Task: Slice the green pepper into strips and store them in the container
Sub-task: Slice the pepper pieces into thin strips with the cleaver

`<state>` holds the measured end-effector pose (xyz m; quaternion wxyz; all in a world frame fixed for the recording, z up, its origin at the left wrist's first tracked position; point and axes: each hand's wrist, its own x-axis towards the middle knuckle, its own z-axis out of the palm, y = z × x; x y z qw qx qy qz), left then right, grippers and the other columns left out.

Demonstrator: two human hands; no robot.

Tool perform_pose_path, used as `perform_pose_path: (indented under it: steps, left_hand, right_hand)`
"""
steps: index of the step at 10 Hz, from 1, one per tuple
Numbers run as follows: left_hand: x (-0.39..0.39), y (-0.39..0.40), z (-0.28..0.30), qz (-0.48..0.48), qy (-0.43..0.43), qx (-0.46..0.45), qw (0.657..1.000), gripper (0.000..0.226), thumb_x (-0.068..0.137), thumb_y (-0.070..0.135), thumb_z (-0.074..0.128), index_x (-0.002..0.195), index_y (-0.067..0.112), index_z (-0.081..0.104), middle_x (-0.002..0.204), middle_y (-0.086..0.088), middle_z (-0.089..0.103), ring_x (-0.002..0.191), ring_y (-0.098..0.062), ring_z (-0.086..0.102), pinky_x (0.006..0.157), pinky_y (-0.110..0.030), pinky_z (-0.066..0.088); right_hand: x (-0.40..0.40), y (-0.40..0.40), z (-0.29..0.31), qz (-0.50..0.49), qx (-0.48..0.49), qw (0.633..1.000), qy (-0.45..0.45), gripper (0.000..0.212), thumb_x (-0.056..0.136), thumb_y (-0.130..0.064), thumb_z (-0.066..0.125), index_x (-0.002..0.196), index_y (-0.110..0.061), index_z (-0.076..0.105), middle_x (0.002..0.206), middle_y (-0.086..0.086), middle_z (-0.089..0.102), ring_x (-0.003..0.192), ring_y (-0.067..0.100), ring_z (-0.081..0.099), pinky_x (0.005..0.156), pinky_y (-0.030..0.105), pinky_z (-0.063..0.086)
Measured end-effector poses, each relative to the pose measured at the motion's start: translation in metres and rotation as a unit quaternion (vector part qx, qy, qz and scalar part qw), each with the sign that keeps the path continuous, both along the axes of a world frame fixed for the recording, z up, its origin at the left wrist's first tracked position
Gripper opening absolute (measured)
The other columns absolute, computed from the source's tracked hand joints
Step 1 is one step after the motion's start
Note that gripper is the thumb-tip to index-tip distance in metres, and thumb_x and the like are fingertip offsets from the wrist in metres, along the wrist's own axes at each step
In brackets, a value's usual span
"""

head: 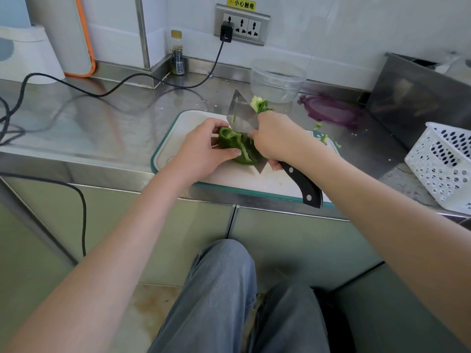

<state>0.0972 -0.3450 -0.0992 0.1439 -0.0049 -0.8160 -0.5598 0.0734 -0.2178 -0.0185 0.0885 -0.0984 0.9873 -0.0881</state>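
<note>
I see the left hand [204, 149] gripping the green pepper [240, 146] on the cutting board [229, 174] at the desk [102, 123] edge. Right hand [276, 138] clasps the cleaver [244, 118] (blade against the pepper). Clear container [277, 80] sits behind, near the purple lid [331, 112].

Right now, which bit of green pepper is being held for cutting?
The big hollow pepper on the cutting board, gripped by the left hand beside the knife. The pale core and small scraps lie untouched.
</note>
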Motion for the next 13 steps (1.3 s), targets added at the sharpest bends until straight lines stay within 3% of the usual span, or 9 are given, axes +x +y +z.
perform_pose_path:
  steps: [1,4,5,6,7,8,9,11,13]
  left_hand:
    - [0.001,0.0,0.0,0.0,0.005,-0.002,1.0,0.055,0.076,0.01,0.076,0.124,0.014,0.05,0.116,0.002,0.055,0.106,-0.019,0.06,0.099,-0.036,0.047]
    - [0.004,0.002,0.003,0.023,0.012,0.01,1.0,0.05,0.079,0.01,0.073,0.124,0.011,0.049,0.115,0.001,0.054,0.108,-0.019,0.057,0.097,-0.028,0.045]
    - [0.003,-0.003,0.002,0.055,0.027,0.036,0.997,0.044,0.081,0.011,0.071,0.121,0.012,0.051,0.112,0.003,0.056,0.105,-0.017,0.057,0.095,-0.029,0.046]
    - [0.003,-0.008,0.002,0.052,0.02,0.108,0.993,0.045,0.08,0.011,0.073,0.121,0.014,0.054,0.112,0.004,0.06,0.099,-0.011,0.06,0.081,-0.024,0.048]
    - [0.002,-0.006,0.0,0.008,-0.001,0.084,0.996,0.055,0.072,0.009,0.079,0.122,0.013,0.054,0.118,0.002,0.059,0.105,-0.012,0.06,0.088,-0.018,0.046]
    - [0.005,-0.002,0.001,-0.008,-0.002,0.064,0.998,0.06,0.069,0.006,0.081,0.122,0.013,0.053,0.115,0.003,0.058,0.103,-0.009,0.06,0.083,-0.013,0.047]
    - [0.006,-0.003,0.001,-0.005,0.008,0.057,0.998,0.061,0.067,0.005,0.082,0.12,0.013,0.053,0.112,0.003,0.058,0.101,-0.009,0.06,0.083,-0.013,0.049]
    - [0.005,-0.004,-0.001,0.006,0.012,0.037,0.999,0.059,0.065,0.012,0.084,0.115,0.019,0.055,0.11,0.006,0.058,0.105,-0.01,0.06,0.093,-0.023,0.048]
    - [0.005,-0.003,0.0,0.008,0.016,0.021,1.0,0.062,0.065,0.013,0.085,0.12,0.018,0.055,0.114,0.005,0.058,0.104,-0.007,0.059,0.091,-0.018,0.047]
  right_hand:
    - [-0.003,0.001,-0.007,0.05,-0.029,0.996,0.062,0.03,0.096,-0.007,0.038,0.066,-0.009,0.035,0.048,0.014,0.053,0.013,0.003,0.035,0.022,0.01,0.026]
    - [-0.01,-0.007,-0.001,0.006,-0.022,1.0,0.022,0.031,0.096,-0.002,0.037,0.066,-0.001,0.035,0.018,0.002,0.036,0.012,0.011,0.035,0.027,0.017,0.031]
    - [-0.002,-0.003,-0.001,0.059,-0.012,0.997,0.037,0.025,0.096,-0.005,0.038,0.075,0.001,0.05,0.03,0.006,0.046,0.019,0.009,0.042,0.025,0.018,0.034]
    - [0.007,-0.002,-0.004,0.061,-0.025,0.997,0.048,0.023,0.095,-0.001,0.04,0.115,0.002,0.052,0.085,0.019,0.061,0.053,0.013,0.059,0.035,0.02,0.038]
    - [0.007,-0.003,-0.004,0.053,0.004,0.998,0.039,0.019,0.095,-0.004,0.042,0.103,0.004,0.057,0.062,0.026,0.065,0.04,0.01,0.054,0.034,0.013,0.037]
    - [-0.001,-0.001,0.0,0.03,0.066,0.997,0.022,0.031,0.091,-0.003,0.05,0.061,0.0,0.051,0.029,0.001,0.049,0.037,0.015,0.048,0.037,0.02,0.04]
    - [0.006,0.003,0.003,0.049,0.083,0.995,0.008,0.011,0.087,-0.011,0.059,0.079,-0.003,0.06,0.063,-0.001,0.057,0.065,0.017,0.053,0.053,0.023,0.04]
    - [-0.011,0.046,0.002,-0.031,0.026,0.999,0.015,0.019,0.094,-0.013,0.048,0.11,-0.004,0.055,0.077,0.008,0.063,0.058,0.021,0.058,0.048,0.027,0.047]
    - [-0.015,0.069,0.011,-0.049,-0.067,0.996,0.041,0.037,0.098,-0.026,0.042,0.111,0.005,0.057,0.06,0.008,0.053,0.044,0.017,0.052,0.035,0.022,0.044]
